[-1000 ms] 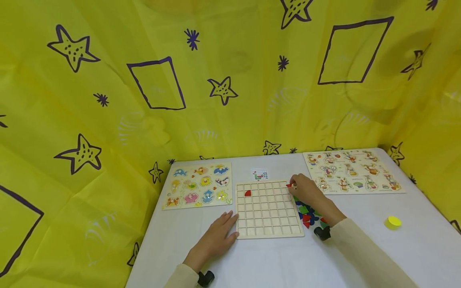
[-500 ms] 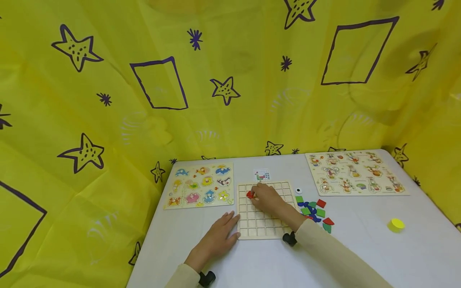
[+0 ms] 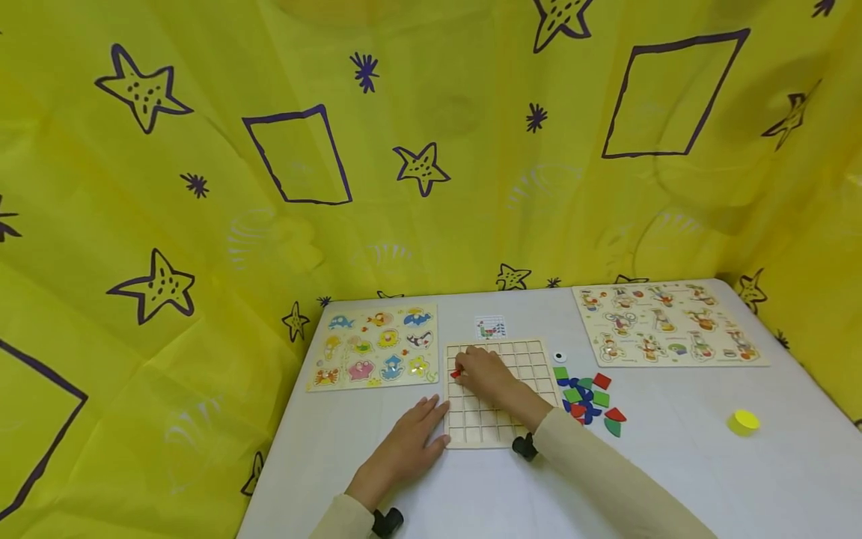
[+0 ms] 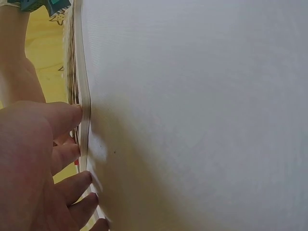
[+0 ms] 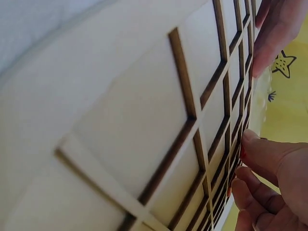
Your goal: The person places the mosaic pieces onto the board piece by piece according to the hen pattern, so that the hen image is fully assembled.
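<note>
Your right hand pinches a red piece over the grid board's upper left cells; your left hand lies flat on the tabletop, fingers relaxed against the board's left edge.

- Two bare hands, left hand and right hand, no rings or gloves visible.
- Cream long sleeves reaching up to the wrists, well behind the fingers.
- Small black wrist cameras strapped below each wrist, at the cuff edge.
- Short, plain fingernails, unpainted.
</note>
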The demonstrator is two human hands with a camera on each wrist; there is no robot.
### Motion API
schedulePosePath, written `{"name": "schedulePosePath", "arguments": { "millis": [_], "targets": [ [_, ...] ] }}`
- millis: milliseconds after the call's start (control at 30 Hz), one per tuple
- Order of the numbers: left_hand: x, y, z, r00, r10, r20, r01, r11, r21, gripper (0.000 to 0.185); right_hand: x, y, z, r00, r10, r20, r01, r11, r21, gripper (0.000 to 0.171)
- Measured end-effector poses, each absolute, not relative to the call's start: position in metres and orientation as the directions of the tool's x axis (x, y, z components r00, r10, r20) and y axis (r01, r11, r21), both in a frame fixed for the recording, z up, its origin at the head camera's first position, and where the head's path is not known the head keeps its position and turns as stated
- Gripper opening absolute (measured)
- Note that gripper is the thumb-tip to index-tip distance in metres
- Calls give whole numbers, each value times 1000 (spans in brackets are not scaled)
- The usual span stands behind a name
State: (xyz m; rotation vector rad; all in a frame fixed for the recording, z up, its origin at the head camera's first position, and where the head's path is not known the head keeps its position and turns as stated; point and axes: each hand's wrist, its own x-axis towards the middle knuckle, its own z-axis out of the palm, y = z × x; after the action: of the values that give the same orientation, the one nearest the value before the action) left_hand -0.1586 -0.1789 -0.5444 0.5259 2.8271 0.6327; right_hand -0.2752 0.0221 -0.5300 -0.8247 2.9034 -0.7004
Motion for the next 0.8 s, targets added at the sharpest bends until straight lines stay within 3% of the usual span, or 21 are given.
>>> {"name": "schedulePosePath", "arguments": {
  "millis": [800],
  "targets": [
    [-158,-177,-545,-921,371,-119,285,850,442,62,-277,20,-533,-841,-530,112,-524,742,-418,8]
  ]
}}
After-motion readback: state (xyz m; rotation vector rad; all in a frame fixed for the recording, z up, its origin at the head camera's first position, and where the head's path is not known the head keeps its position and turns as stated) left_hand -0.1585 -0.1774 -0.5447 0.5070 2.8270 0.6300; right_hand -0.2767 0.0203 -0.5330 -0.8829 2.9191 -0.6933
